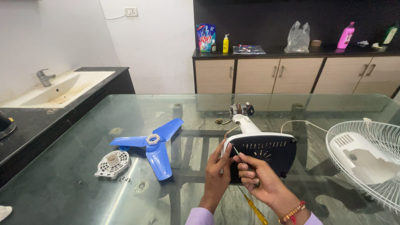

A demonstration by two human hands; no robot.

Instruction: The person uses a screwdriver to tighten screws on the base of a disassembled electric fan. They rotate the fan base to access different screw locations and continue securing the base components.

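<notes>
Right hand point(258, 177) nearest camera, grip clenched on a yellow-handled screwdriver point(249, 189), tip against the fan base point(262, 152). Left hand point(218, 166) grips the base's left edge, steadying it upright on the glass worktop point(83, 175). White fan neck point(246, 123) sticks out behind the base. Blue three-blade fan impeller point(156, 146) lies left, well apart; white round motor cover point(112, 163) just beside it, small screws point(123, 180) near. White wire guard point(368, 158) at right.

On the far counter: blue pouch point(206, 37), yellow bottle point(225, 43), pink bottle point(346, 36), perhaps detergent.
</notes>
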